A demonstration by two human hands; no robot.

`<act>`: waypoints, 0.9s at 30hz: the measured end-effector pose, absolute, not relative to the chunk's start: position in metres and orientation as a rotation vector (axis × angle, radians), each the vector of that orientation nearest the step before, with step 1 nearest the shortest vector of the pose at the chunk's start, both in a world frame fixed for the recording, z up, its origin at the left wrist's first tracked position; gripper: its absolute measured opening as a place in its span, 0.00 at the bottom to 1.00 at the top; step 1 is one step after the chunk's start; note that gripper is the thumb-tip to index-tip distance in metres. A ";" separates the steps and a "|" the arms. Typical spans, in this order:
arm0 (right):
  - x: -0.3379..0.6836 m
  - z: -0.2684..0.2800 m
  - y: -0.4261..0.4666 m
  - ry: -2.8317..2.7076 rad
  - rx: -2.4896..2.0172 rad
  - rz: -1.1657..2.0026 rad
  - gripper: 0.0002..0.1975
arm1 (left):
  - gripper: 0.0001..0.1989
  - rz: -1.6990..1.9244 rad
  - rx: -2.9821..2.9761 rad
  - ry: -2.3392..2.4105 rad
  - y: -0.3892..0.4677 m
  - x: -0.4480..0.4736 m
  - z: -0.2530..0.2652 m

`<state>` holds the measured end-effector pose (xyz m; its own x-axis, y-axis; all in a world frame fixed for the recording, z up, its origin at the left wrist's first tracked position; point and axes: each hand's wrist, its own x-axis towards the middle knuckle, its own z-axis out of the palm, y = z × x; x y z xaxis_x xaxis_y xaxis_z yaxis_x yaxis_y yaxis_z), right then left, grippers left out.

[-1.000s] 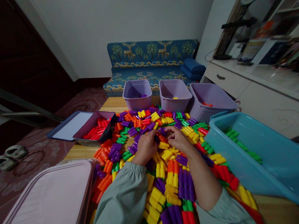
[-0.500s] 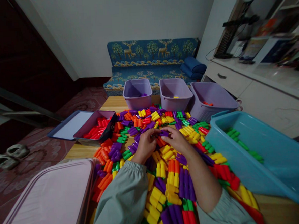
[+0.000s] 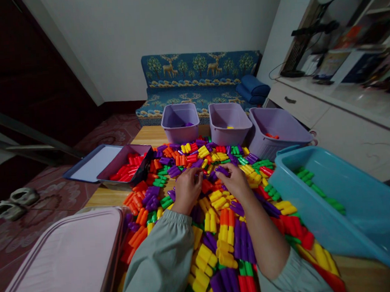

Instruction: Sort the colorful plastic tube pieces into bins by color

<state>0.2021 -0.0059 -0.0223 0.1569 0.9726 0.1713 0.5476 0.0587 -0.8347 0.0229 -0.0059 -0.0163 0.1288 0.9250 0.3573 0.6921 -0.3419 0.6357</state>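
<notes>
My right hand point(image 3: 236, 181) pinches a purple plastic building piece point(image 3: 222, 171) between thumb and fingers, just above the pile. A short way to its left, my left hand point(image 3: 187, 188) has its fingers curled together; what they hold, if anything, is hidden. Under and around both hands lie many tube-shaped plastic pieces in several colours. Yellow pieces point(image 3: 218, 199) and an orange piece point(image 3: 206, 186) are close below the hands. Purple pieces point(image 3: 243, 240) stand joined in a row nearer to me.
Lilac bins point(image 3: 181, 134) line the table's far side. On the right stands a blue tub point(image 3: 319, 226) with green pieces point(image 3: 319, 189). A hinged box point(image 3: 118, 184) with red pieces point(image 3: 130, 166) sits at left, a pink lidded container point(image 3: 63, 260) in front of it.
My hands have drawn apart from each other. The purple piece has come away to the right in my right hand.
</notes>
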 end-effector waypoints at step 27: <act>0.191 -0.008 -0.016 -2.117 -1.660 0.396 0.13 | 0.12 0.799 2.281 1.509 -0.003 0.016 -0.018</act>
